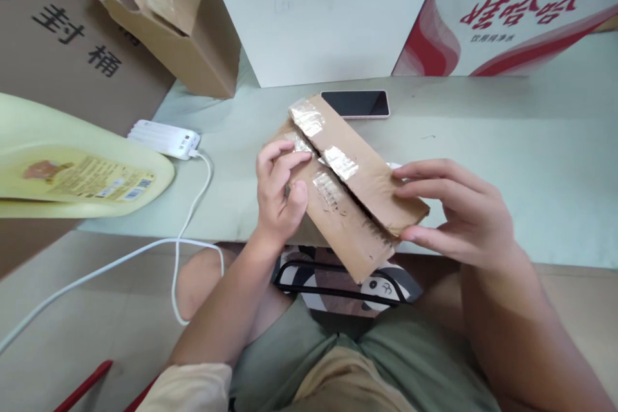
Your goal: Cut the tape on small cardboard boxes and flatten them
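Observation:
A small brown cardboard box (355,183) is held tilted over the table's front edge. Its two top flaps meet at a dark slit, and torn pieces of clear tape cling to them. My left hand (282,187) grips the box's left side, with fingertips on the flap close to the slit. At the right end, my right hand (458,209) pinches the box between thumb and fingers. Beyond the box lies a phone (356,103) with a dark screen. The inside of the box is hidden.
A white power bank (164,138) with a white cable (193,206) lies left on the table (483,122). A yellow bottle (82,161) juts in from the left. Behind stand an open carton (207,38), a white box (328,19) and a red-and-white box (506,19).

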A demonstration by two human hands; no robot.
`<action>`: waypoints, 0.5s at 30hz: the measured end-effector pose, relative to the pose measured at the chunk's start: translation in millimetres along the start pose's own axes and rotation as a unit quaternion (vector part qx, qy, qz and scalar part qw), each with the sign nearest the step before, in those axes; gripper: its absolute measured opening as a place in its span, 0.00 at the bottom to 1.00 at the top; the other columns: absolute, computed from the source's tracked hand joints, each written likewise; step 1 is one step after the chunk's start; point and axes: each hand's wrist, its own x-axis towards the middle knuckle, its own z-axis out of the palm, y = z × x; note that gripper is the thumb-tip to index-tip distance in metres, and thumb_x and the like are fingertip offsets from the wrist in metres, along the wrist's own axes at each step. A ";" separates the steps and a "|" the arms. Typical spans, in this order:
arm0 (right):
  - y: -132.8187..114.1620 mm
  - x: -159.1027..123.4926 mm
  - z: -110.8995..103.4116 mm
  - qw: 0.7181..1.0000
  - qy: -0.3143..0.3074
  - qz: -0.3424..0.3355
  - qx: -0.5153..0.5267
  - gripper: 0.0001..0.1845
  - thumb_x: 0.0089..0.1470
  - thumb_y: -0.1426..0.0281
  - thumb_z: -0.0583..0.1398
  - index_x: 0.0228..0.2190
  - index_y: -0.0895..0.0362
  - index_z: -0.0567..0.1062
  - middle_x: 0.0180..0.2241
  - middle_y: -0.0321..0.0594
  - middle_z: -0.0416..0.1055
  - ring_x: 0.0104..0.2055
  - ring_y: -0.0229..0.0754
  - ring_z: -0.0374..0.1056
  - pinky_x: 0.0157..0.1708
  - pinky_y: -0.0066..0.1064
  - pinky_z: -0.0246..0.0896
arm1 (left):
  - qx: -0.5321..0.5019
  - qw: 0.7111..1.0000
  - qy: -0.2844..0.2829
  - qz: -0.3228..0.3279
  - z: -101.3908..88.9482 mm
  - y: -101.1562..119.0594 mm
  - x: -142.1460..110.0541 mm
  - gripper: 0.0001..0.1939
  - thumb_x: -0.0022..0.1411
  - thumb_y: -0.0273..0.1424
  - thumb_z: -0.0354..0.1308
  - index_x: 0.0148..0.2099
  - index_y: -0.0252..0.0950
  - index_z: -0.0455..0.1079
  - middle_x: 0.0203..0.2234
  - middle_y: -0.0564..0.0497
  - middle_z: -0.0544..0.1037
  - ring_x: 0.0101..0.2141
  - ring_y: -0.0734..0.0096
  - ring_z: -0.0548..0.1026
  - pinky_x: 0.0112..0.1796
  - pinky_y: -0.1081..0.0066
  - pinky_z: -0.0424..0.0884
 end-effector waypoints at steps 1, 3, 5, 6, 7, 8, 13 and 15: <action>0.5 -0.3 2.0 1.000 0.020 -0.008 -0.007 0.19 0.57 0.48 0.68 0.40 0.49 0.82 0.44 0.46 0.81 0.42 0.50 0.79 0.41 0.41 0.78 | 0.001 1.000 0.001 -0.003 -0.2 -0.3 -0.4 0.18 0.76 0.45 0.46 0.57 0.45 0.71 0.52 0.45 0.70 0.56 0.55 0.72 0.60 0.51 0.70; 2.8 -2.7 7.6 0.997 0.067 -0.032 -0.014 0.19 0.62 0.48 0.63 0.43 0.48 0.82 0.43 0.45 0.81 0.41 0.50 0.79 0.39 0.41 0.77 | 0.003 1.000 0.003 -0.010 -0.2 -0.5 -1.3 0.19 0.76 0.45 0.46 0.57 0.45 0.72 0.52 0.45 0.70 0.57 0.54 0.71 0.61 0.50 0.69; 5.4 -7.2 14.6 0.991 0.125 -0.048 -0.031 0.19 0.68 0.51 0.57 0.48 0.47 0.81 0.41 0.43 0.82 0.39 0.49 0.79 0.36 0.39 0.76 | 0.005 1.000 0.007 -0.016 0.0 -0.4 -2.1 0.20 0.76 0.46 0.46 0.57 0.45 0.73 0.53 0.45 0.70 0.57 0.53 0.71 0.62 0.49 0.68; 6.4 -9.9 18.1 0.985 0.158 -0.045 -0.054 0.20 0.70 0.53 0.55 0.51 0.46 0.80 0.40 0.43 0.82 0.37 0.48 0.79 0.34 0.38 0.74 | 0.008 1.000 0.009 -0.017 0.1 -0.3 -2.5 0.20 0.76 0.47 0.46 0.56 0.45 0.73 0.53 0.44 0.70 0.57 0.53 0.71 0.62 0.49 0.68; 7.0 -12.4 21.1 0.978 0.186 -0.032 -0.086 0.19 0.71 0.55 0.54 0.52 0.45 0.80 0.38 0.42 0.82 0.35 0.47 0.78 0.32 0.37 0.73 | 0.013 1.000 0.009 -0.019 0.2 -0.3 -2.7 0.20 0.76 0.47 0.46 0.56 0.45 0.73 0.53 0.44 0.70 0.57 0.53 0.71 0.62 0.49 0.68; 7.2 -14.5 23.5 0.970 0.208 -0.012 -0.122 0.18 0.71 0.56 0.54 0.53 0.45 0.79 0.37 0.41 0.82 0.34 0.46 0.78 0.30 0.37 0.72 | 0.021 1.000 0.008 -0.021 0.2 -0.4 -2.9 0.21 0.75 0.48 0.46 0.56 0.45 0.73 0.52 0.44 0.70 0.57 0.53 0.71 0.62 0.49 0.68; 7.7 -13.6 28.3 0.965 0.201 0.114 -0.127 0.11 0.63 0.60 0.62 0.47 0.45 0.79 0.38 0.38 0.82 0.35 0.49 0.78 0.35 0.41 0.75 | 0.038 0.999 -0.003 -0.026 -0.4 -0.7 -3.3 0.22 0.74 0.49 0.48 0.56 0.44 0.74 0.52 0.43 0.71 0.57 0.52 0.72 0.61 0.47 0.69; 9.8 -10.5 29.8 0.971 0.166 0.151 -0.075 0.10 0.64 0.58 0.61 0.39 0.48 0.79 0.34 0.37 0.81 0.34 0.49 0.77 0.34 0.42 0.75 | 0.033 0.999 -0.008 -0.023 -0.1 1.2 -3.3 0.21 0.75 0.48 0.48 0.57 0.44 0.75 0.53 0.43 0.72 0.57 0.52 0.72 0.62 0.47 0.69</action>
